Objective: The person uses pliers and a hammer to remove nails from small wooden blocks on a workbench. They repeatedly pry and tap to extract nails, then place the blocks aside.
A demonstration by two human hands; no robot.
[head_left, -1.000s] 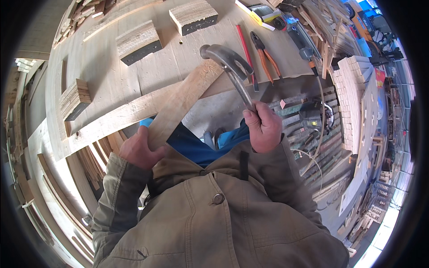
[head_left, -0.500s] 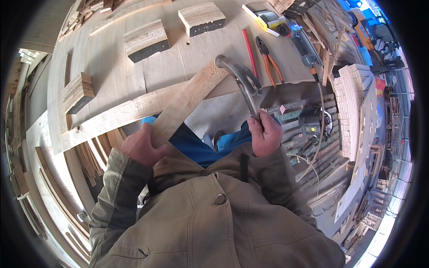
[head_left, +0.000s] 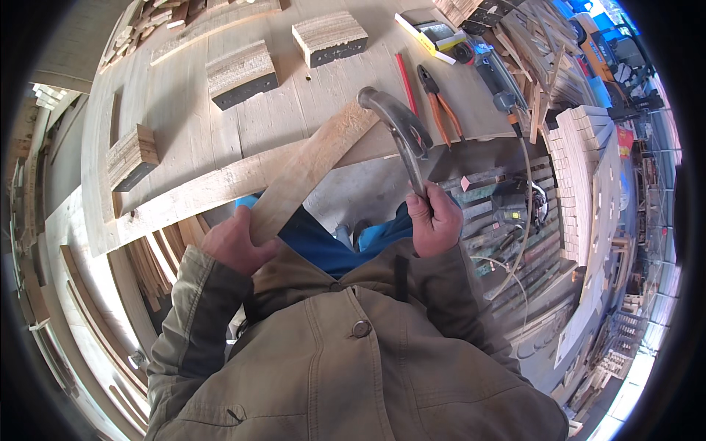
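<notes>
My left hand [head_left: 239, 241] is wrapped round the near end of a flat wooden board [head_left: 312, 165]. The board slants away to the right across the front edge of the workbench [head_left: 176, 140]. In my right hand [head_left: 435, 220] is the handle of a claw hammer [head_left: 397, 121], its fingers closed low on the grip. The hammer's head is at the board's far end; whether they touch I cannot tell. Beyond the hammer lie a red pencil-like stick [head_left: 407, 83] and orange-handled pliers [head_left: 440, 106].
Three wood blocks with dark sides, among them a near-left block [head_left: 132, 156], stand on the bench. A yellow-and-white tool [head_left: 434, 38] and a corded power tool [head_left: 500, 84] lie at the far right. Stacked timber [head_left: 585, 184] rises on the right, beside a slatted pallet [head_left: 507, 250].
The board and hammer stay almost still in my hands. The bench and the things on it shift very slightly in the picture.
</notes>
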